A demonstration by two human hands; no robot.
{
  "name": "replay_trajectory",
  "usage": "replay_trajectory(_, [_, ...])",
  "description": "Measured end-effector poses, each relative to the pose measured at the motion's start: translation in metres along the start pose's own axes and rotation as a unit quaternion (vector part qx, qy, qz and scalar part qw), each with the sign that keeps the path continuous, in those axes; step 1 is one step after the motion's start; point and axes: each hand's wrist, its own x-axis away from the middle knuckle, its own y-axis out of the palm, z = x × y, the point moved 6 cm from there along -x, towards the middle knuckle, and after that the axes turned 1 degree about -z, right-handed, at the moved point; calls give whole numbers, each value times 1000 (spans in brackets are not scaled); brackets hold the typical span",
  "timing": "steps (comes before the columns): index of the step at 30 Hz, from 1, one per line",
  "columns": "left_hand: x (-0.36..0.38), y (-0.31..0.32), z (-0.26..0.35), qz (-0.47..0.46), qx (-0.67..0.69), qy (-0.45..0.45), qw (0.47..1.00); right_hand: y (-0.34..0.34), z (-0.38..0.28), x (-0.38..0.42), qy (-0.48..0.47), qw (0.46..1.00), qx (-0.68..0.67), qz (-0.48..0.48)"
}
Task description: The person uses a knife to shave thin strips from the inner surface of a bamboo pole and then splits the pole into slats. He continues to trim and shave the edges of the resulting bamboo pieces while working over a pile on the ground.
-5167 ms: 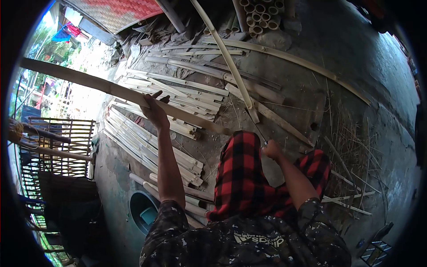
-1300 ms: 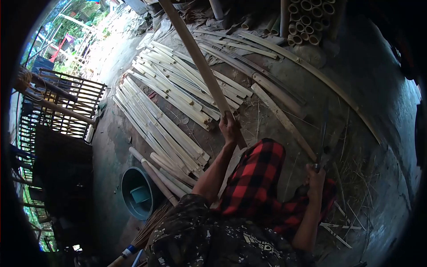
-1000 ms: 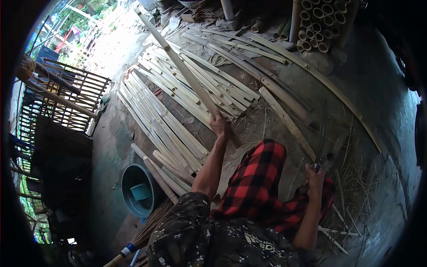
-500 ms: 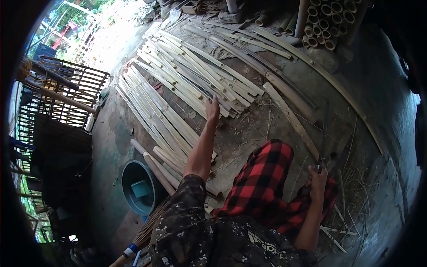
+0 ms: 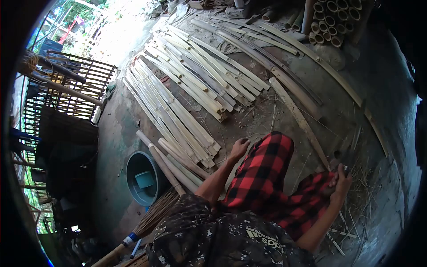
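Long split bamboo strips lie on the floor ahead in two groups, a left bundle [image 5: 173, 111] and a middle bundle [image 5: 200, 66]. My left hand [image 5: 240, 147] is beside my checked-trouser knee, its fingers curled; what it holds, if anything, is too small to make out. On the right, my right hand [image 5: 340, 180] grips the handle of a long knife [image 5: 356, 138], whose blade points up and away and is blurred. A single bamboo strip [image 5: 298, 120] lies on the floor between my knee and the knife.
A round tub [image 5: 129, 178] with a small blue container [image 5: 144, 180] stands at the left, near bamboo poles [image 5: 164, 167] and a stick broom [image 5: 155, 211]. Stacked bamboo tubes [image 5: 331, 20] are at the back right. Thin shavings [image 5: 367, 191] litter the floor at the right.
My left hand has drawn back from the middle strips to beside my knee, its fingers now curled. My right hand and the knife have shifted rightward. The view has turned slightly.
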Motion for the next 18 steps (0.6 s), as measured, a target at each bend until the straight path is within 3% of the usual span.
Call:
replay_trajectory(4, [7, -4, 4, -25, 0, 7, 1000, -52, 2, -2, -11, 997, -78, 25])
replay_trajectory(7, [1, -10, 7, -18, 1, -1, 1000, -94, 14, -5, -8, 994, -25, 107])
replay_trajectory(10, [-6, -9, 12, -27, 2, -2, 1000, -141, 31, -12, -58, 961, 188, 194])
replay_trajectory(13, [-7, -6, 20, -35, 4, 12, 999, -198, 90, -47, -264, 841, 382, 276])
replay_trajectory(16, [-8, 3, 31, -62, 37, 14, 997, -193, 118, -54, -149, 819, 519, 193])
replay_trajectory(18, [-18, 12, 21, -87, 43, 27, 995, -177, 125, -44, -162, 832, 495, 192])
